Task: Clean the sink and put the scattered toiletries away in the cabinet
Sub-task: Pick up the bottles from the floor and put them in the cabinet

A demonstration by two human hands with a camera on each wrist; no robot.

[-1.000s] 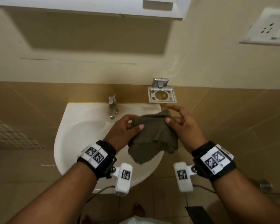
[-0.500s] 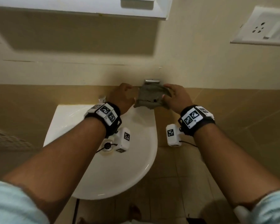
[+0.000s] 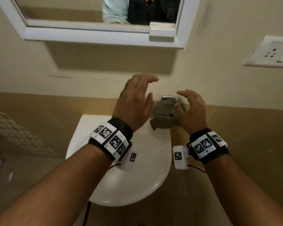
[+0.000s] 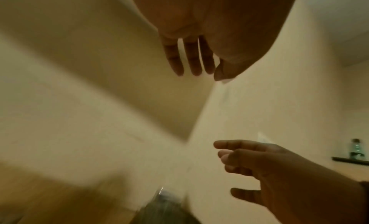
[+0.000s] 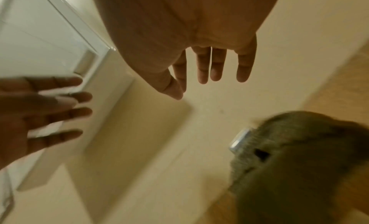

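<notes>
both hands hang with fingers spread, holding nothing. the left hand (image 3: 134,101) is just left of the grey-green crumpled cloth (image 3: 164,114), the right hand (image 3: 190,110) just right and nearer. the cloth drapes over the chrome wall holder (image 3: 169,96), above the white ceramic sink (image 3: 137,185) rim.

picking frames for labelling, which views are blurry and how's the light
Head view: sharp on the sink, slight blur on the left hand, dim warm light. Left wrist view: heavily smeared wall, murky. Right wrist view: the cloth and right hand soft, cabinet brighter.
</notes>
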